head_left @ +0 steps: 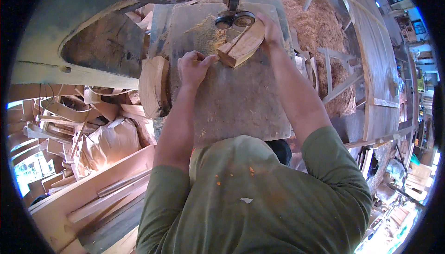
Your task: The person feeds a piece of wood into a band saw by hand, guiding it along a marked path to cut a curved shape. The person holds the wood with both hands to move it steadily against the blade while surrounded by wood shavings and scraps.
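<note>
My right hand [269, 33] grips a curved pale wooden block [243, 45] on the worn grey machine table [222, 101], with fingers wrapped round its far right side. My left hand [194, 68] is left of the block, fingers curled and thumb reaching close to the block's near-left corner; whether it touches, and what is in it, I cannot make out. Above the block hangs the dark guide assembly [234, 19] of the saw, with two round wheels. Yellow sawdust [218, 38] lies around it. A thick wood piece [155, 84] stands at the table's left edge.
The machine's large pale frame [41, 64] arches over the upper left. Stacked offcuts [65, 115] and a long plank box [111, 193] are at left. Beyond the table's right side are wood shavings [310, 22], slanted battens [343, 84] and a long board [375, 68].
</note>
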Available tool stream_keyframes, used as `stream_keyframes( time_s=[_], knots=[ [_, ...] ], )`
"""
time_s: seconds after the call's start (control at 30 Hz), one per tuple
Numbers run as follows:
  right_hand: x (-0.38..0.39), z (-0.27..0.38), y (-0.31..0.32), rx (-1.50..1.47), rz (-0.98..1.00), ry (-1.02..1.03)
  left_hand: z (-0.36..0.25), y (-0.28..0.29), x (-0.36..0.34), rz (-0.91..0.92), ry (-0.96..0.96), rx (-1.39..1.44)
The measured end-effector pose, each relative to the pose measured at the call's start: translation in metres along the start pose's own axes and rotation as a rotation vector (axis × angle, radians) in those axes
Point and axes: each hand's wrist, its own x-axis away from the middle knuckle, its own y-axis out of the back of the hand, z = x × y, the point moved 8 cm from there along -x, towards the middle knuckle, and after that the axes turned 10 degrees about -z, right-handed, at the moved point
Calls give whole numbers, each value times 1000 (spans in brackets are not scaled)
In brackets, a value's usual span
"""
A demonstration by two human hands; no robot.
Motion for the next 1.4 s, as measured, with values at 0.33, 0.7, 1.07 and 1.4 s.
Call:
stream_keyframes(
  time_s=[0.33, 0.7, 1.07, 1.4],
  knots=[
    [3, 4, 7, 31, -120, -19, -5, 5, 0, -26, 10, -3],
    [-21, -11, 17, 62, -74, 19, -1, 6, 1, 81, 202, -17],
    [30, 26, -22, -69, -49, -19, -4, 2, 0, 106, 137, -18],
    [20, 35, -7, 168, -113, 125, -9, 3, -1, 117, 143, -78]
  ],
)
